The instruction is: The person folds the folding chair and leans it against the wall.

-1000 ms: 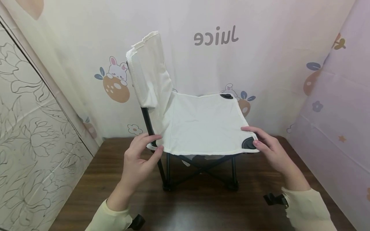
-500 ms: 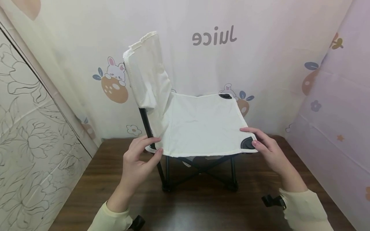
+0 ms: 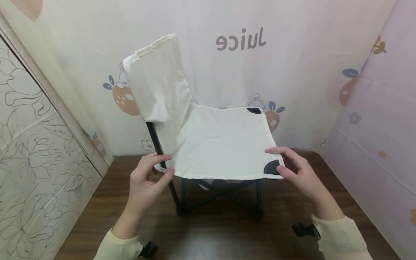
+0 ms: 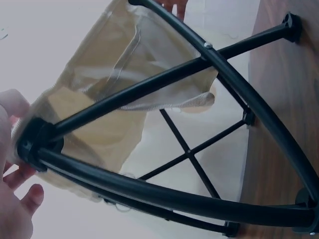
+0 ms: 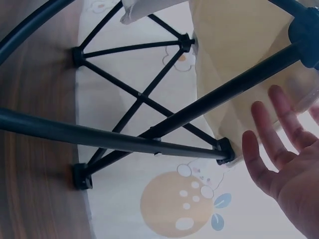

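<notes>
A small folding camp chair (image 3: 224,144) with white cloth and a black tube frame stands on the table, its backrest (image 3: 156,83) to the left. My left hand (image 3: 146,180) grips the near corner where the back post meets the seat, index finger and thumb at the cloth. At the seat's near right corner, by a black corner patch (image 3: 271,167), my right hand (image 3: 299,173) holds the edge with thumb and index finger. The right wrist view shows its other fingers (image 5: 286,119) stretched out under the seat. Crossed legs (image 4: 149,84) fill the left wrist view.
The dark wooden table (image 3: 208,234) runs beneath the chair. Behind it hangs a pale printed curtain (image 3: 292,65), with a floral panel (image 3: 39,162) at the left and another curtain (image 3: 377,119) at the right. A cloth flap (image 4: 169,89) hangs under the seat.
The chair has shifted slightly left and nearer, and its backrest has swung left, turning more of its face toward me. Both hands have moved along with it at the same corners.
</notes>
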Tool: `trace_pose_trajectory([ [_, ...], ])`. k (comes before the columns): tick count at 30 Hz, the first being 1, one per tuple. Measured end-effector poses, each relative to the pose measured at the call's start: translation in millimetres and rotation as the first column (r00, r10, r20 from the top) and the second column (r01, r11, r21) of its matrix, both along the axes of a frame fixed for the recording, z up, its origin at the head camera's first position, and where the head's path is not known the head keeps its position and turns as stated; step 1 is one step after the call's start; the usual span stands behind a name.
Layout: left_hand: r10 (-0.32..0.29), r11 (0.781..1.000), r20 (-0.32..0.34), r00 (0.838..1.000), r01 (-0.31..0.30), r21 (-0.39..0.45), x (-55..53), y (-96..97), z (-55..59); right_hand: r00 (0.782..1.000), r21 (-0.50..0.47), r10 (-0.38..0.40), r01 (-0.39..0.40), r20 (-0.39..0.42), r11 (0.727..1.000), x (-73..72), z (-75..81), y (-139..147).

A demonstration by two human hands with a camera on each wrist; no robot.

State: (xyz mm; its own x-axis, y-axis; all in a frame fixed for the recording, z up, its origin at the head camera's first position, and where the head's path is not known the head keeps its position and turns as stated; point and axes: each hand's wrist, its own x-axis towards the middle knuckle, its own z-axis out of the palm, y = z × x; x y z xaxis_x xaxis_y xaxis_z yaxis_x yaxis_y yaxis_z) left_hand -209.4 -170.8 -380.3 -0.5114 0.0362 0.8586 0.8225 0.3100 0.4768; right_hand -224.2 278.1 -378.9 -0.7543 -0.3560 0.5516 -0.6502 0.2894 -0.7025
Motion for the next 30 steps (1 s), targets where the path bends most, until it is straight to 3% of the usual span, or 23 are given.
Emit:
trace_pose_trajectory([
  [6, -0.072, 0.997, 0.010, 0.997, 0.072, 0.000, -7.4, -14.4, -3.5, 1.000, -0.037, 0.021, -0.020, 0.014, 0.999, 4.9, 2.1, -7.3],
  [16, -0.108, 0.994, 0.013, 0.994, 0.108, -0.001, -12.8, -27.4, -1.7, 0.998, -0.088, 0.059, -0.057, 0.020, 0.994, 9.8, 3.8, -19.6],
  [19, -0.125, 0.992, 0.005, 0.992, 0.125, 0.006, -16.0, -32.6, -3.9, 0.998, -0.066, 0.053, -0.052, 0.023, 0.997, 12.9, 5.6, -24.2],
  [25, -0.201, 0.979, -0.020, 0.979, 0.202, 0.038, -21.8, -41.6, -8.1, 0.999, 0.030, -0.042, 0.042, 0.012, 0.999, 16.5, 13.1, -30.7],
  [30, -0.249, 0.967, -0.020, 0.968, 0.250, 0.052, -22.7, -44.8, -7.4, 0.985, 0.067, -0.171, 0.172, -0.018, 0.983, 1.9, 22.5, -25.9],
])
